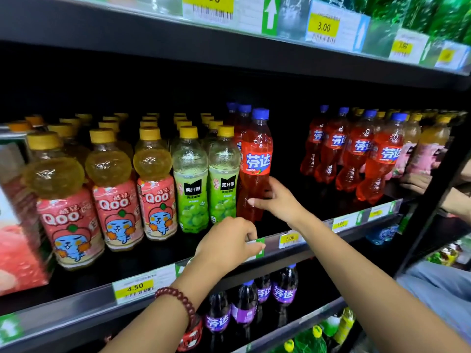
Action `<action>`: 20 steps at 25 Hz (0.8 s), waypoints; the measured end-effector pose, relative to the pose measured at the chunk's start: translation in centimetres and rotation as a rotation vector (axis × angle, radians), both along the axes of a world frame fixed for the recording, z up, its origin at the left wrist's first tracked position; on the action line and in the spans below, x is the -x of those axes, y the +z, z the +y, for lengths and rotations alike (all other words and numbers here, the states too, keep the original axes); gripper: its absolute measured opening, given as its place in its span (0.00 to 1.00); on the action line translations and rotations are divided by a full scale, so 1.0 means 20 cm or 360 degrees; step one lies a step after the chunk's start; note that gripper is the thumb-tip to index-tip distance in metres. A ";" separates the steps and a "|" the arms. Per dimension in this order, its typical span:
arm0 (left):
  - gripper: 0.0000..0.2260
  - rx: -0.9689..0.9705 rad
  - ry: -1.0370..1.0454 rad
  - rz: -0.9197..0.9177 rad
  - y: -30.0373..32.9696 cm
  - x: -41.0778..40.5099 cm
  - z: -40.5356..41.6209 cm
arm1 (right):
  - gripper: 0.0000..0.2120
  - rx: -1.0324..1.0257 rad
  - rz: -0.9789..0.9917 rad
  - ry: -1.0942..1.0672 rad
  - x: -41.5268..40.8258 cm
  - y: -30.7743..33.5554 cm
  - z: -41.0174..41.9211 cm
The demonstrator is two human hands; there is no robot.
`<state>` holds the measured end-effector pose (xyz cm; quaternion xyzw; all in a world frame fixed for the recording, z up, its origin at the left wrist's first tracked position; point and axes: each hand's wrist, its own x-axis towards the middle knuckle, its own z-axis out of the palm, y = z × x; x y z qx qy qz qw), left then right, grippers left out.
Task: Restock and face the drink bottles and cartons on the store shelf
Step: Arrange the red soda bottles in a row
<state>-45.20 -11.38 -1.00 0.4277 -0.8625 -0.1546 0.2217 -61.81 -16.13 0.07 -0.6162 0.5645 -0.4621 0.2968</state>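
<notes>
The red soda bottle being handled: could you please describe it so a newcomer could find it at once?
On the middle shelf, look just right of the green grape-drink bottles, left of the dark gap. The red soda bottle heads its row, gripped low by the right hand. Unlike the red bottles further right, it stands apart from them and is the only one being held.

I see a red soda bottle point(255, 159) with a blue cap standing upright at the front of the middle shelf point(316, 226), just beside two green grape drink bottles point(207, 184). Four matching red bottles point(356, 154) stand well apart to its right.
</notes>
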 end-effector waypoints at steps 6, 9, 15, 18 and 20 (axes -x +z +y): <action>0.12 -0.0001 0.0027 -0.0003 -0.01 0.00 -0.01 | 0.30 -0.0028 0.0274 -0.0304 -0.04 -0.04 -0.09; 0.12 0.0002 0.0025 0.0006 -0.01 0.00 -0.01 | 0.23 -0.0019 0.0303 -0.0322 -0.05 -0.04 -0.08; 0.12 0.0014 0.0011 -0.0014 0.00 0.00 0.00 | 0.17 -0.0021 0.0320 -0.0216 -0.06 -0.04 -0.05; 0.12 -0.0051 -0.0001 -0.0039 0.00 0.00 0.00 | 0.19 -0.0055 0.0392 -0.0259 -0.04 0.00 0.01; 0.12 -0.0121 -0.0022 -0.0059 0.02 0.01 0.00 | 0.22 -0.0089 0.0460 -0.0297 0.02 0.01 0.06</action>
